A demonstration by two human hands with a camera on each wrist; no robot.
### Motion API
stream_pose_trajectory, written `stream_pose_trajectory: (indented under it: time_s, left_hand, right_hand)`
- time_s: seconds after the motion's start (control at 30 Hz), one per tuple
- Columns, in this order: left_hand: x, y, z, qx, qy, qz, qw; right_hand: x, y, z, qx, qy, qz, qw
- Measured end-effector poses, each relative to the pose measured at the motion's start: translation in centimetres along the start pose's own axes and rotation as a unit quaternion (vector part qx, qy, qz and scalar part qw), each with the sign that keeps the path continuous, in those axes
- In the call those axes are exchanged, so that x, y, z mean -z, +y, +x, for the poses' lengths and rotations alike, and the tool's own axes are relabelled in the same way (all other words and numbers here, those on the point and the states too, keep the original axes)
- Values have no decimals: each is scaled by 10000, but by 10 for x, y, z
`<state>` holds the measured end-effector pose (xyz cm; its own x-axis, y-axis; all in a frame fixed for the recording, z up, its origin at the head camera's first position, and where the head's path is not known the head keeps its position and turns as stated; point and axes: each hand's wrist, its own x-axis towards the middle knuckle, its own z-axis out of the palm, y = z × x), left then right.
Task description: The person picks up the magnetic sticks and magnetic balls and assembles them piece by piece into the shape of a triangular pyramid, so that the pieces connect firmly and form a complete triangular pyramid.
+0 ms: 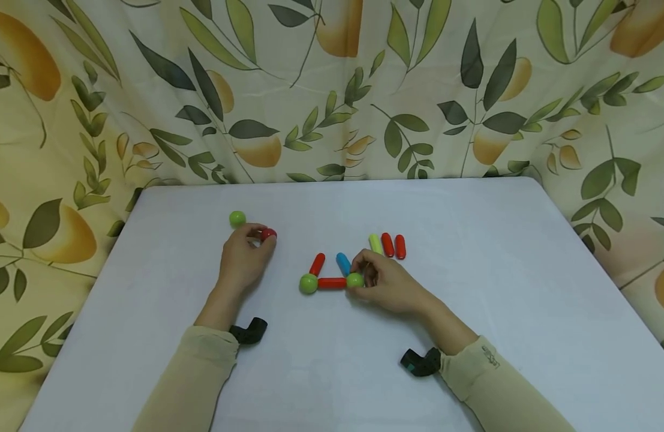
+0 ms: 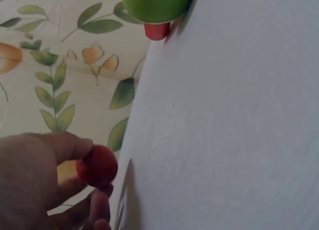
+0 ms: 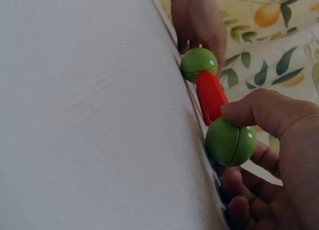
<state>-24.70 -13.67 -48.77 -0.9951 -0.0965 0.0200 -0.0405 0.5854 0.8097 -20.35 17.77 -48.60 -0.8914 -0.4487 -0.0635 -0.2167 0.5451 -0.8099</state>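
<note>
My left hand (image 1: 244, 257) pinches a red ball (image 1: 268, 234) between thumb and fingers; in the left wrist view the red ball (image 2: 101, 166) shows a seam. Thumb and fingers of my right hand (image 1: 393, 282) grip a green ball (image 3: 231, 142) at the right end of a red rod (image 1: 332, 284). At that rod's left end is another green ball (image 1: 308, 284), with a second red rod (image 1: 317, 264) reaching away from it. A blue rod (image 1: 343, 263) slants away from the gripped ball, its near end close to my right fingers.
Beyond my left hand sits a loose green ball (image 1: 237, 218). A yellow-green rod (image 1: 375, 243) and two red rods (image 1: 400, 246) lie side by side past my right hand. The white table (image 1: 321, 372) ends at a fruit-patterned cloth (image 1: 332, 90).
</note>
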Motion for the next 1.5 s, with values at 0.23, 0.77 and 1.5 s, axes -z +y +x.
stream_pose_trajectory:
  time_s: [0.23, 0.77, 1.5]
  left_hand:
    - [-8, 10, -3, -300, -616, -113, 9976]
    - [-28, 25, -10, -791, -1256, 96, 9889]
    - [-42, 28, -22, -837, -1343, 164, 9873]
  right_hand:
    - [2, 2, 1, 25, 0, 39, 10000]
    - [5, 6, 0, 145, -95, 6, 9998]
    - [-4, 2, 2, 406, -206, 46, 9990]
